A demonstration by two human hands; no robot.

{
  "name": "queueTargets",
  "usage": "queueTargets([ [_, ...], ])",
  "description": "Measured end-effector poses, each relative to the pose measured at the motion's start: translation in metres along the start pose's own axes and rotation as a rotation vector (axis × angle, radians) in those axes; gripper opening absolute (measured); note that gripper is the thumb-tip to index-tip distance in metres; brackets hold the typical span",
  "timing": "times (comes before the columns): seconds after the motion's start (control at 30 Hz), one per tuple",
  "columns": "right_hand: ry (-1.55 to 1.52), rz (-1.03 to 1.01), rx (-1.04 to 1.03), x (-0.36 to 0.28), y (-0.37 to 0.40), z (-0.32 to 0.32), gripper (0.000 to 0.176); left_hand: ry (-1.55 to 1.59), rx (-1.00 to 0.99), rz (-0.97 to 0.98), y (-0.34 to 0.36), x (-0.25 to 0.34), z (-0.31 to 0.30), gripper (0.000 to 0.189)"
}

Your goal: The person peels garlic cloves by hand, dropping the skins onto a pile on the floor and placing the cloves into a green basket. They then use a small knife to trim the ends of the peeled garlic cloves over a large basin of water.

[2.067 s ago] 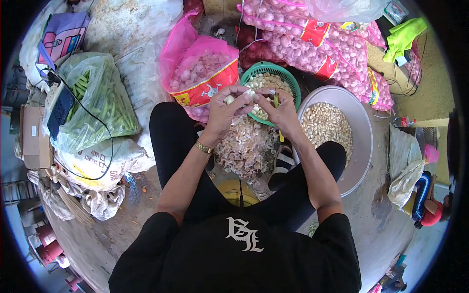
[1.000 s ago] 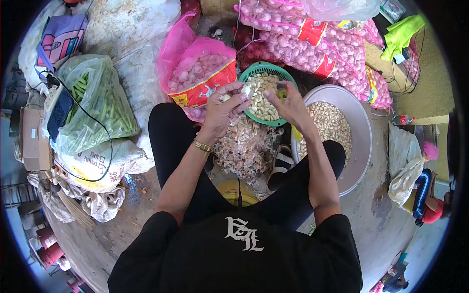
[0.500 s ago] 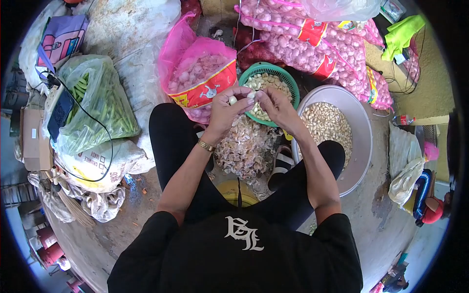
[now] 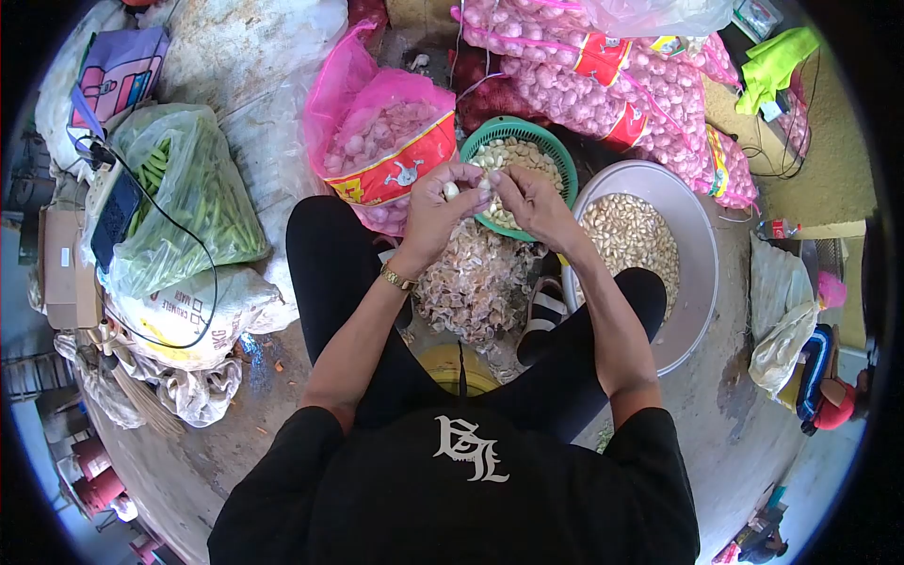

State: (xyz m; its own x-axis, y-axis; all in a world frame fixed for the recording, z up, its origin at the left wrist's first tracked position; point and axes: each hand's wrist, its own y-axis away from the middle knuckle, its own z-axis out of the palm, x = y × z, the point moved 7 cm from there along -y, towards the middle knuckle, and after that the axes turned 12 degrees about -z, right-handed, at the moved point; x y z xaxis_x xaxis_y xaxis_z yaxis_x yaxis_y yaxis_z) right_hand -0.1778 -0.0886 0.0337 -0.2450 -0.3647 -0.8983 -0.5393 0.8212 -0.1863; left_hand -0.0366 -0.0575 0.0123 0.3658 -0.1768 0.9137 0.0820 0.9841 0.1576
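Garlic clove (image 4: 451,191), pale and rounded, sits in the left hand (image 4: 433,215), up at 12 o'clock from the person's lap.

Head view:
- Left grip: fingers curled shut around the clove, which shows between thumb and forefinger. Gold watch (image 4: 395,277) on that wrist.
- Right hand (image 4: 533,202) just beside the left, at its 3 o'clock, fingertips touching. Right grip: closed down to a pinch on a second clove (image 4: 483,185), a small white piece also touched by the left fingertips. Palm side is hidden, so I cannot tell whether anything else is in it.
- Both hands hang above the near rim of a green basket (image 4: 566,162) of pale cloves, at 12 o'clock.
- Metal basin (image 4: 702,273) at 3 o'clock of the hands, heaped with peeled cloves (image 4: 626,240); the right forearm crosses its left edge.
- Pile of papery garlic skins (image 4: 476,278) on the floor at 6 o'clock of the hands, between the black-clad legs. Striped sandal (image 4: 541,313) just right of the pile.
- Pink bag of garlic bulbs (image 4: 386,141), open, at 10 o'clock of the hands and touching the basket.
- Net sacks of garlic (image 4: 603,85) stacked at 1 o'clock, behind basket and basin.
- Clear bag of green beans (image 4: 184,193) at 9 o'clock, well apart from the hands.
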Motion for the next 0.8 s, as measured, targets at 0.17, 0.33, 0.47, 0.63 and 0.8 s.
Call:
queueTargets([
  [0.17, 0.113, -0.106, -0.005, -0.008, -0.003, -0.001, 0.031, 0.042, -0.024, -0.054, -0.001, -0.005, -0.001, 0.023],
  [0.33, 0.329, -0.263, 0.016, -0.025, -0.001, 0.002, 0.027, -0.040, 0.018, 0.002, 0.000, -0.001, -0.003, 0.026],
  [0.47, 0.319, -0.297, -0.011, -0.032, 0.000, 0.003, 0.024, 0.044, 0.026, -0.032, -0.002, -0.006, -0.007, 0.026],
  [0.63, 0.210, -0.284, 0.012, -0.024, 0.002, -0.002, 0.024, 0.244, -0.110, -0.299, 0.006, 0.000, 0.004, 0.030],
  [0.8, 0.202, -0.294, 0.018, -0.029, 0.002, -0.003, 0.024, 0.334, -0.140, -0.391, 0.010, -0.004, 0.001, 0.030],
])
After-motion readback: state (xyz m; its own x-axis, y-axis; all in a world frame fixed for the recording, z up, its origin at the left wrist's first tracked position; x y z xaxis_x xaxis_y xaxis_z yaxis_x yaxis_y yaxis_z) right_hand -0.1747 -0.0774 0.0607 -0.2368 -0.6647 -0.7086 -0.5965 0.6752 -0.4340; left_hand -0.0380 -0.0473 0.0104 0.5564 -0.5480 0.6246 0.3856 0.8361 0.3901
